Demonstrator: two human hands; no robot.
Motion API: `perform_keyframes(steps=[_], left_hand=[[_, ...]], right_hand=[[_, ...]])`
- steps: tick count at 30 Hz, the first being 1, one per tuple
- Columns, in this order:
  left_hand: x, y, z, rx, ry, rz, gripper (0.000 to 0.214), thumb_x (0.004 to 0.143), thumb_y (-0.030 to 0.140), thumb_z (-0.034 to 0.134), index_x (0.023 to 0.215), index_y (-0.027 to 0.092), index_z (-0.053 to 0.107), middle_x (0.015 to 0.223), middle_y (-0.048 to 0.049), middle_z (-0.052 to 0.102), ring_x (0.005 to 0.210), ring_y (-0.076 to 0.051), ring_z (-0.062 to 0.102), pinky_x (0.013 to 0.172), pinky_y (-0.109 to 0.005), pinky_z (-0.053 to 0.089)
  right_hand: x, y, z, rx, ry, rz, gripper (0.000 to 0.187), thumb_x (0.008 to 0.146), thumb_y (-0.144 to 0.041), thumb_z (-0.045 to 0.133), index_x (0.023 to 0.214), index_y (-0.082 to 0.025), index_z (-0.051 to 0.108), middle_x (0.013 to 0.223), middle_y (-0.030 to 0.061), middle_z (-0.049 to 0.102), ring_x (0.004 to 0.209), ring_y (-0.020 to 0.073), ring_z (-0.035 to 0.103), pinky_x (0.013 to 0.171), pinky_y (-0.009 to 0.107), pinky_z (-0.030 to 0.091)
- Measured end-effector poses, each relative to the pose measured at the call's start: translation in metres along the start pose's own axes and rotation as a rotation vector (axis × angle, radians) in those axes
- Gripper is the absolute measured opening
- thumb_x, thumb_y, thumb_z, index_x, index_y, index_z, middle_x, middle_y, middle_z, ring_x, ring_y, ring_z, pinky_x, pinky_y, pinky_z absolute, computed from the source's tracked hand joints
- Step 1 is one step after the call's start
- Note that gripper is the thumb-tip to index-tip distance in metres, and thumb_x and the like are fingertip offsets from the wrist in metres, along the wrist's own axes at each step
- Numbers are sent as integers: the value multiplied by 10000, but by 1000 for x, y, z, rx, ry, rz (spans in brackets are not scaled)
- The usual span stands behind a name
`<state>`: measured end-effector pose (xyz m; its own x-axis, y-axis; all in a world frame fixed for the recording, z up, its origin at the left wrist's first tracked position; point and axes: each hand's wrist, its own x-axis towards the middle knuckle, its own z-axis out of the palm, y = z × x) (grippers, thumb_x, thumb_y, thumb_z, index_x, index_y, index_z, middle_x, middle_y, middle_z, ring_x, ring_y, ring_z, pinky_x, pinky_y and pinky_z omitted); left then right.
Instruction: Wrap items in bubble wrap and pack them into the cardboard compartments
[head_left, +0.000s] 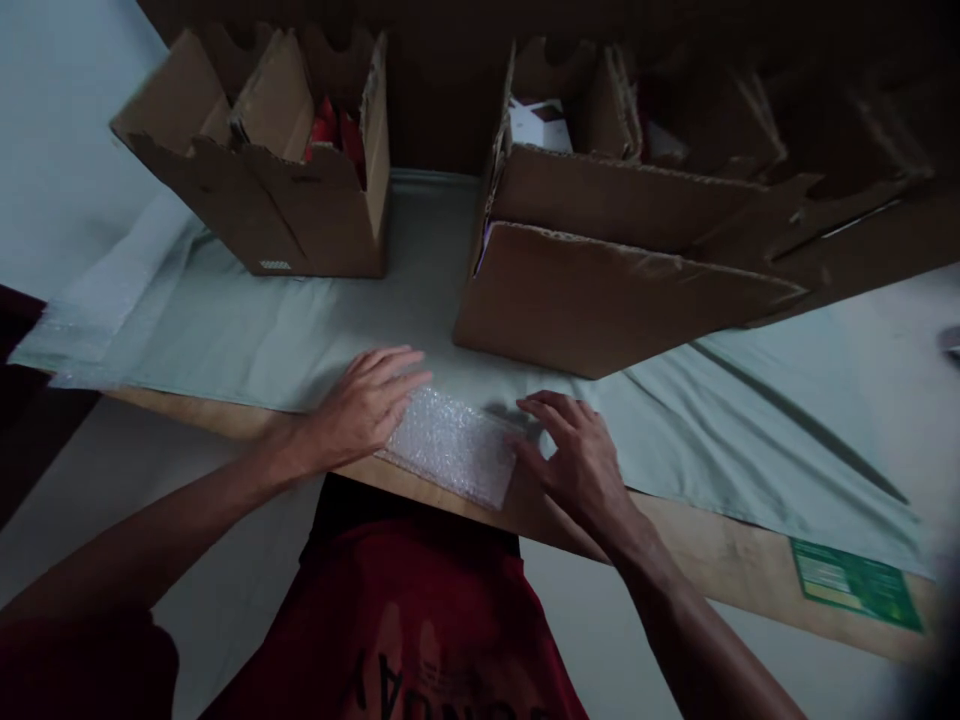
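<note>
A small bundle wrapped in clear bubble wrap [452,447] lies at the near edge of the wooden table [739,560]. My left hand [365,405] rests flat on the bundle's left end, fingers stretched out and slightly spread. My right hand [574,455] touches the bundle's right end with its fingers extended and apart. Neither hand grips anything. What the wrap encloses cannot be seen.
A pale green sheet [300,330] covers most of the table. An open cardboard box [292,160] with red items stands at the back left. A larger open box [622,250] stands at the back right. A green label [855,583] is stuck on the table's near right.
</note>
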<state>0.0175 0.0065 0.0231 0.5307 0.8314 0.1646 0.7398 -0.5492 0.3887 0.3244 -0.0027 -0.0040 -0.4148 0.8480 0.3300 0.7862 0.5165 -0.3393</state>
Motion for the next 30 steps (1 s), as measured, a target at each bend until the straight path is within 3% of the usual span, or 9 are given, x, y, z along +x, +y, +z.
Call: perform_keyframes(steps=[3, 7, 11, 13, 17, 20, 23, 27, 30], left_hand=[[7, -13, 1, 125, -101, -53, 413, 898, 122, 484, 1268, 157, 664, 1237, -150, 684, 1212, -326, 576, 1029, -518, 473], [8, -21, 7, 167, -178, -126, 208, 857, 209, 544, 978, 179, 710, 976, -119, 687, 989, -311, 598, 901, -477, 492], [-1, -21, -1, -58, -137, -194, 60, 775, 244, 570, 767, 212, 620, 890, -69, 671, 925, -279, 604, 861, -430, 490], [-6, -16, -11, -293, -115, -270, 63, 778, 257, 564, 791, 220, 613, 926, -44, 678, 910, -243, 622, 822, -375, 502], [-7, 1, -30, -745, -52, -490, 135, 857, 350, 627, 911, 226, 635, 783, 19, 613, 690, -156, 578, 616, -257, 461], [11, 17, -42, -1095, 104, -520, 451, 848, 398, 711, 1261, 268, 587, 821, 27, 629, 646, -125, 576, 571, -221, 464], [39, 31, -54, -1283, 265, -488, 702, 795, 359, 761, 1431, 313, 468, 824, 35, 643, 590, -104, 568, 523, -195, 462], [80, 40, -77, -1222, 440, -368, 375, 699, 265, 788, 1051, 272, 661, 755, 45, 627, 525, -76, 501, 465, -173, 405], [107, 42, -99, -1057, 396, -273, 80, 703, 258, 727, 716, 211, 663, 635, 26, 569, 473, -73, 407, 415, -194, 316]], right_hand=[[1, 2, 7, -79, -108, 11, 261, 847, -314, 767, 1064, -172, 738, 1290, 176, 685, 1056, 354, 652, 821, 477, 501], [-6, -5, 5, 21, -42, -12, 13, 879, -204, 686, 870, -205, 676, 1325, 159, 683, 1100, 337, 670, 827, 481, 535], [-16, -15, -11, 355, 13, 76, 79, 917, -159, 572, 895, -226, 608, 1032, 85, 764, 853, 236, 726, 743, 377, 576], [-18, -18, -21, 507, 8, 154, 83, 933, -186, 557, 882, -235, 599, 818, 28, 722, 702, 194, 689, 639, 306, 557], [-11, -15, -41, 779, 51, 316, 105, 952, -339, 620, 1000, -246, 628, 725, -7, 630, 609, 162, 609, 539, 265, 492], [4, -5, -60, 985, 70, 416, 329, 969, -439, 625, 1243, -265, 578, 642, -46, 544, 549, 150, 546, 486, 255, 427], [18, 4, -85, 1055, 123, 369, 515, 961, -451, 633, 1426, -313, 457, 765, -10, 633, 611, 167, 600, 510, 279, 459], [31, 9, -123, 1014, 244, 265, 494, 949, -390, 653, 1400, -369, 451, 894, 22, 689, 697, 189, 660, 566, 310, 519], [48, 15, -150, 912, 362, 274, 313, 917, -364, 669, 1210, -335, 562, 874, 14, 662, 663, 171, 627, 539, 286, 495]])
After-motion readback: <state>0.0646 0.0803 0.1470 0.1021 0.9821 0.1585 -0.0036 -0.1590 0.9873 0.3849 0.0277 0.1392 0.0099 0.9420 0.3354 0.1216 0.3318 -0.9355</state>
